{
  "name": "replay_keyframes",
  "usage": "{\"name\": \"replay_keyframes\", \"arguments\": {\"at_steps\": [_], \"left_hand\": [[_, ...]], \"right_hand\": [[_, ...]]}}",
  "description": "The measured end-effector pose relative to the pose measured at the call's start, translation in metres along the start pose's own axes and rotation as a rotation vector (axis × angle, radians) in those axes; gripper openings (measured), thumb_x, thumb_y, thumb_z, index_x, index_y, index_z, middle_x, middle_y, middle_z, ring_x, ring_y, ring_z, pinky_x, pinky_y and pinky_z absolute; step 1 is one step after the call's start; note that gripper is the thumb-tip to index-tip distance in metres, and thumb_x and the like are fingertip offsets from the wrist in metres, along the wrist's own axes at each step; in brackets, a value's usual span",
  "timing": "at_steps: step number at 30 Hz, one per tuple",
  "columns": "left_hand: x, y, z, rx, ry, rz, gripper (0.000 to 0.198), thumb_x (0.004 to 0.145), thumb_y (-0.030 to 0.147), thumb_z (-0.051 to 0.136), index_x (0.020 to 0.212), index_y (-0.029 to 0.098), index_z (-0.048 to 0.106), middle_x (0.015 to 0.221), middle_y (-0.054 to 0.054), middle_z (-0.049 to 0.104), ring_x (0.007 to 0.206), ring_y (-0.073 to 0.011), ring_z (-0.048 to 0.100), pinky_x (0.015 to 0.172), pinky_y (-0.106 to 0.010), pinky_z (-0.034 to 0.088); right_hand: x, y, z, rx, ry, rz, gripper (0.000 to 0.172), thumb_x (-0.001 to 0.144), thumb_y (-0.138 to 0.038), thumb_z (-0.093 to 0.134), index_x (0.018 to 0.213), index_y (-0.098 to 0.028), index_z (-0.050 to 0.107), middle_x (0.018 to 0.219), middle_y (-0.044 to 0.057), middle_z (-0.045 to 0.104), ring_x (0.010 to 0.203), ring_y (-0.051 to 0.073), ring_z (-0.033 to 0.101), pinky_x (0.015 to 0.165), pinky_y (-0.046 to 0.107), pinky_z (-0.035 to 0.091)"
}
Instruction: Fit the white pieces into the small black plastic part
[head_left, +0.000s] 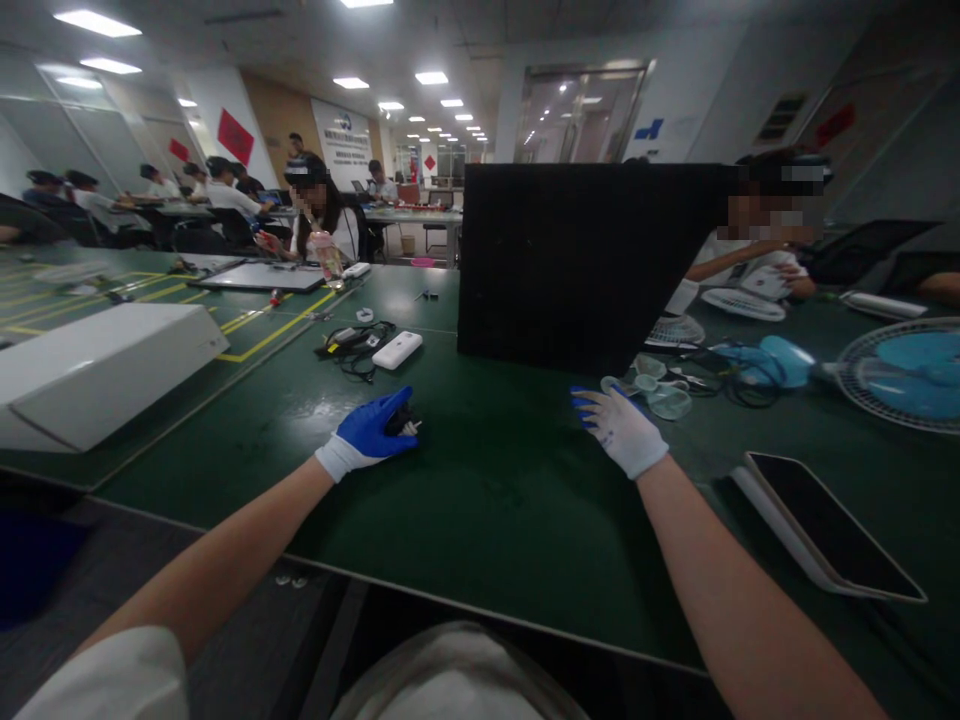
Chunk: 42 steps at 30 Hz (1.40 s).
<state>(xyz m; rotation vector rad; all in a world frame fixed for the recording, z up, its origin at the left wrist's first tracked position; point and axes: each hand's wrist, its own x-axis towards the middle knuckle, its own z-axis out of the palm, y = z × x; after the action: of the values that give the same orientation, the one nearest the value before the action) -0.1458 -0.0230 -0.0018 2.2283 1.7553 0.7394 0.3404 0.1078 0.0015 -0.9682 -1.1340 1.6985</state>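
My left hand (369, 432), in a blue and white work glove, rests on the dark green table (495, 480) with its fingers curled round a small black object (403, 420) with a pale tip. My right hand (619, 427), gloved the same way, lies flat on the table with its fingers stretched forward and nothing in it. Its fingertips are close to several small clear round pieces (654, 390). A large black panel (581, 262) stands upright just beyond both hands.
A white box (97, 365) lies at the left. A white device (397, 350) and black cables (352, 345) sit beyond my left hand. A tablet (821, 525) lies at the right, near blue fans (904, 372). Other people sit at tables behind.
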Motion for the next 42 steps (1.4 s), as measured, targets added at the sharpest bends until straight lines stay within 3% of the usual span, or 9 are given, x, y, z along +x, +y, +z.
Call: {"name": "replay_keyframes", "arguments": {"at_steps": [5, 12, 17, 20, 27, 30, 32, 36, 42], "left_hand": [[0.017, 0.014, 0.012, -0.091, 0.097, -0.063, 0.097, 0.076, 0.058, 0.072, 0.158, 0.021, 0.034, 0.154, -0.015, 0.049, 0.14, -0.0341, 0.049, 0.115, -0.048, 0.042], [0.039, 0.032, 0.033, -0.065, 0.031, -0.174, 0.076, 0.083, 0.053, 0.066, 0.15, 0.021, 0.048, 0.134, -0.013, 0.067, 0.118, -0.0308, 0.066, 0.103, -0.043, 0.051], [0.054, 0.045, 0.047, -0.106, 0.072, -0.189, 0.075, 0.083, 0.053, 0.067, 0.148, 0.019, 0.051, 0.14, -0.015, 0.063, 0.124, -0.0323, 0.063, 0.107, -0.042, 0.049], [0.068, 0.075, 0.064, -0.135, 0.02, -0.106, 0.072, 0.086, 0.055, 0.063, 0.147, 0.019, 0.052, 0.142, -0.015, 0.061, 0.127, -0.0336, 0.061, 0.108, -0.045, 0.048], [0.083, 0.182, 0.114, -0.163, -0.147, 0.156, 0.071, 0.09, 0.057, 0.056, 0.151, 0.023, 0.047, 0.131, -0.012, 0.069, 0.115, -0.0301, 0.067, 0.1, -0.046, 0.054], [0.082, 0.21, 0.125, -0.201, -0.225, 0.306, 0.06, 0.093, 0.055, 0.052, 0.147, 0.028, 0.052, 0.139, -0.009, 0.064, 0.122, -0.0277, 0.064, 0.105, -0.045, 0.052], [0.082, 0.217, 0.128, -0.219, -0.237, 0.325, 0.056, 0.094, 0.053, 0.051, 0.144, 0.029, 0.056, 0.142, -0.008, 0.063, 0.125, -0.0271, 0.062, 0.108, -0.045, 0.05], [0.082, 0.215, 0.129, -0.245, -0.206, 0.221, 0.05, 0.098, 0.049, 0.046, 0.142, 0.027, 0.059, 0.14, -0.007, 0.064, 0.125, -0.0275, 0.063, 0.109, -0.045, 0.05], [0.081, 0.215, 0.129, -0.337, -0.143, 0.171, 0.045, 0.095, 0.04, 0.056, 0.138, 0.028, 0.061, 0.139, -0.004, 0.065, 0.125, -0.0242, 0.063, 0.111, -0.04, 0.049]], "right_hand": [[0.001, 0.001, 0.0, 0.016, 0.019, 0.007, 0.051, 0.106, -0.039, 0.026, 0.109, -0.019, 0.072, 0.093, 0.009, 0.077, 0.069, 0.018, 0.071, 0.062, 0.029, 0.061], [-0.001, 0.0, 0.003, 0.027, 0.001, -0.009, 0.051, 0.106, -0.036, 0.024, 0.108, -0.016, 0.071, 0.091, 0.01, 0.076, 0.067, 0.017, 0.071, 0.061, 0.026, 0.06], [0.0, -0.001, 0.002, 0.015, -0.001, 0.003, 0.051, 0.106, -0.038, 0.024, 0.11, -0.017, 0.07, 0.092, 0.011, 0.076, 0.067, 0.018, 0.071, 0.059, 0.028, 0.06], [-0.002, -0.002, 0.003, 0.024, -0.002, -0.008, 0.05, 0.106, -0.04, 0.026, 0.111, -0.018, 0.071, 0.094, 0.01, 0.077, 0.068, 0.018, 0.071, 0.062, 0.028, 0.061], [0.001, 0.0, 0.001, -0.008, 0.002, 0.018, 0.048, 0.105, -0.039, 0.028, 0.116, -0.018, 0.069, 0.091, 0.01, 0.077, 0.07, 0.019, 0.072, 0.06, 0.028, 0.061], [0.005, 0.003, -0.001, -0.023, 0.017, 0.029, 0.047, 0.106, -0.039, 0.029, 0.114, -0.019, 0.071, 0.09, 0.008, 0.077, 0.066, 0.016, 0.07, 0.057, 0.026, 0.059], [0.006, 0.004, 0.0, -0.027, 0.018, 0.034, 0.048, 0.106, -0.038, 0.028, 0.109, -0.019, 0.072, 0.088, 0.008, 0.076, 0.063, 0.015, 0.068, 0.056, 0.024, 0.058], [0.004, 0.007, 0.002, -0.065, 0.01, 0.015, 0.05, 0.106, -0.04, 0.028, 0.106, -0.018, 0.074, 0.091, 0.009, 0.077, 0.066, 0.015, 0.069, 0.061, 0.024, 0.058], [0.003, 0.006, 0.003, -0.17, 0.027, -0.008, 0.049, 0.103, -0.046, 0.032, 0.111, -0.02, 0.072, 0.101, 0.01, 0.077, 0.074, 0.018, 0.071, 0.073, 0.03, 0.06]]}}
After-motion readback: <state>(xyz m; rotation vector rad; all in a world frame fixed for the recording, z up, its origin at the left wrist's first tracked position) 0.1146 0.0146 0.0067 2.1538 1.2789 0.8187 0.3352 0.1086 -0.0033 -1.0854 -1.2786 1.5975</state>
